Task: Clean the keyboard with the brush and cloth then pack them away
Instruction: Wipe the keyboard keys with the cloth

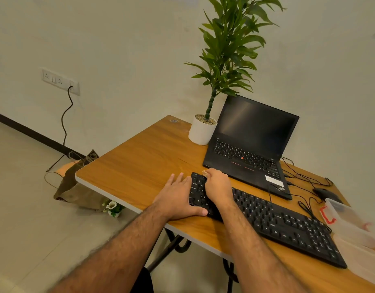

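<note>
A black keyboard lies slantwise on the wooden table, in front of the laptop. My left hand lies flat on the table against the keyboard's left end, fingers spread, thumb along its front corner. My right hand is closed in a fist over the keys at the left end. A small pale tip of the brush pokes out at the top of the fist; the rest of it is hidden. No cloth is in view.
An open black laptop and a white potted plant stand behind the keyboard. At the right lie a mouse, tangled cables and a clear plastic box with red clips. A paper bag sits on the floor by the table's left edge.
</note>
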Tool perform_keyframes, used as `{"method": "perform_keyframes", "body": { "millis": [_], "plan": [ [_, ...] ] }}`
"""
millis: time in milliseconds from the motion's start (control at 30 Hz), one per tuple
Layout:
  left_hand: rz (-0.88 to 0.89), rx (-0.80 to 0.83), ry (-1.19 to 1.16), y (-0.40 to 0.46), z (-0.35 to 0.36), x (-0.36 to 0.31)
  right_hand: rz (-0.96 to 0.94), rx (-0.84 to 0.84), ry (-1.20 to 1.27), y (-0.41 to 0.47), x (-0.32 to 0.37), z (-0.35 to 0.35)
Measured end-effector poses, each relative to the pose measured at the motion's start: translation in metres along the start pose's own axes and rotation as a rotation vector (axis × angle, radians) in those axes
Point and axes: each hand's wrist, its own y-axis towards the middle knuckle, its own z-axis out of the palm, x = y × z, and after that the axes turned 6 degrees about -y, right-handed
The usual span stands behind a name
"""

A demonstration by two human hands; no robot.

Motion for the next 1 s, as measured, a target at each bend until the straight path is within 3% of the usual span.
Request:
{"method": "perform_keyframes", "body": {
  "millis": [333,533,833,1000],
  "plan": [
    [0.024,-0.018,-0.042,0.003,0.004,0.006,-0.217,0.133,0.121,0.01,0.013,0.008],
    [0.021,-0.041,-0.049,0.004,0.005,0.007,-0.382,0.247,0.017,0.007,-0.004,0.007],
    [-0.004,-0.04,-0.026,0.001,0.0,0.002,-0.315,0.305,0.043,0.01,-0.004,-0.001],
    [0.001,-0.057,-0.013,0.002,0.001,0.002,-0.393,0.345,0.045,0.006,-0.002,-0.006]
  ]
}}
